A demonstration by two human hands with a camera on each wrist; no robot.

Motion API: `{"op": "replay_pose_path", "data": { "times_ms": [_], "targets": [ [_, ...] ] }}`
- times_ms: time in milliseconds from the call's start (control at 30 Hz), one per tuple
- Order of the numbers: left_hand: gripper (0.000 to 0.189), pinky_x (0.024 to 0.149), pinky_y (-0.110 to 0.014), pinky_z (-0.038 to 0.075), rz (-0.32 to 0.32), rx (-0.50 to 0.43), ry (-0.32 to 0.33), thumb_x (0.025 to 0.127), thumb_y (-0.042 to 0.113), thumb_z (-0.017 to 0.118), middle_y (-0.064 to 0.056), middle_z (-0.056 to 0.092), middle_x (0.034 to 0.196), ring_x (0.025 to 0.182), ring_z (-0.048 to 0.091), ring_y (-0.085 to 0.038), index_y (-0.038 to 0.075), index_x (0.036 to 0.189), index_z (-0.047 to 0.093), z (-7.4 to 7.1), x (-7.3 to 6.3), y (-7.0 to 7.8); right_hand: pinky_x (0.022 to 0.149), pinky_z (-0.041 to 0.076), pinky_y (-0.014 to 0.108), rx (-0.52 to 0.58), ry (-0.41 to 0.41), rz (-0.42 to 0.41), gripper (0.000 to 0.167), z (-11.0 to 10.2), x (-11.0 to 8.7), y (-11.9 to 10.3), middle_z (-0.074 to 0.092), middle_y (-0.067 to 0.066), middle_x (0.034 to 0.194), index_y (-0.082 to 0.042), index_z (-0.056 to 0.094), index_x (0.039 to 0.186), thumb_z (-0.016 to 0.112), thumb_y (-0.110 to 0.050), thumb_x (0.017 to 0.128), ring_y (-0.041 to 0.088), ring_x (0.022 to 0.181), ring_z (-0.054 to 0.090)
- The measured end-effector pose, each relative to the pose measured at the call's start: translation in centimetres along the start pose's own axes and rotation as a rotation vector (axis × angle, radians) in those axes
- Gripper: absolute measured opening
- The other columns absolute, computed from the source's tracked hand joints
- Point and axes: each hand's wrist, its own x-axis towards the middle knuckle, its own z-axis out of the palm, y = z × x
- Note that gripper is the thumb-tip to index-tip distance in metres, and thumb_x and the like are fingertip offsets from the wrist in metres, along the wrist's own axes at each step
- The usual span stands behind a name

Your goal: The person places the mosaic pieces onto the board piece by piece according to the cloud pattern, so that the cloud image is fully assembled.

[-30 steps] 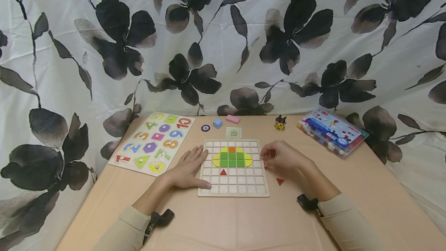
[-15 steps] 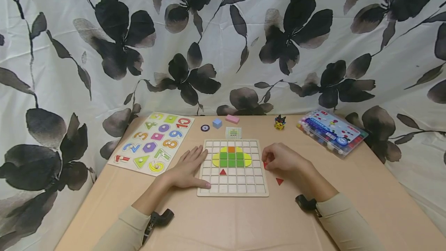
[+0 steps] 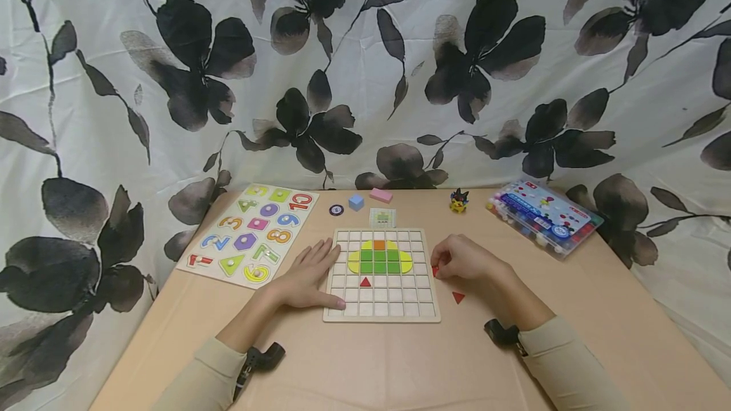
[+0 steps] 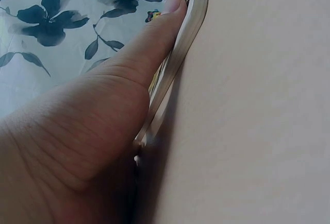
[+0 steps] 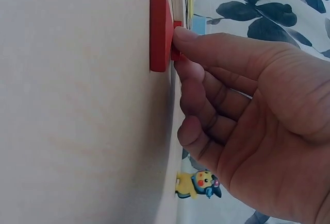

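A square wooden grid board (image 3: 394,311) lies in front of me, bearing green, yellow and orange pieces (image 3: 379,260) in a rounded shape. Below these, a red triangle (image 3: 365,282) sits in one cell. My left hand (image 3: 305,276) lies flat along the board's left side, fingers stretched and thumb (image 4: 149,44) on the lower left rim. Beside the right rim, my right hand (image 3: 469,259) pinches a small red piece (image 3: 435,271) between thumb and fingers, which hide most of it. Another red triangle (image 3: 459,297) lies on the table nearer to me, thick-edged in the right wrist view.
To the left is a number and shape puzzle board (image 3: 268,224). Behind the grid stand a small card (image 3: 382,217), a dark round token (image 3: 336,210), a blue block (image 3: 356,202) and a pink block (image 3: 381,195). A yellow figurine (image 3: 459,200) and a plastic case (image 3: 545,217) are at back right.
My right hand has drawn slightly back to the right and down, and its fingers have closed on the red piece. The left hand and the board pieces have stayed put.
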Motion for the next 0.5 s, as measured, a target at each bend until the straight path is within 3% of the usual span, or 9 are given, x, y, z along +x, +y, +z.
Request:
{"op": "replay_pose_path", "data": {
  "times_ms": [267, 500],
  "targets": [
    [0.128, 0.131, -0.059, 0.003, -0.007, -0.006, -0.009, 0.078, 0.080, 0.071, -0.019, 0.001, 0.175, 0.163, 0.000, -0.039, 0.007, 0.167, 0.015, -0.08, -0.08, 0.24, 0.070, 0.049, 0.025, -0.008, -0.008, -0.030, 0.016, 0.13, -0.12, -0.09, 0.062, 0.000, 0.081, -0.011, 0.071, 0.091, 0.082, -0.002, 0.085, 0.019, 0.083, 0.057],
    [0.128, 0.130, -0.060, 0.004, -0.004, 0.000, -0.005, 0.079, 0.079, 0.071, -0.020, 0.002, 0.175, 0.163, 0.002, -0.039, 0.006, 0.167, 0.015, -0.10, -0.01, 0.22, 0.073, 0.050, 0.024, 0.034, -0.057, -0.073, 0.013, 0.02, -0.07, 0.23, 0.063, 0.000, 0.083, -0.010, 0.071, 0.092, 0.081, -0.003, 0.088, 0.019, 0.083, 0.059]
  ]
}}
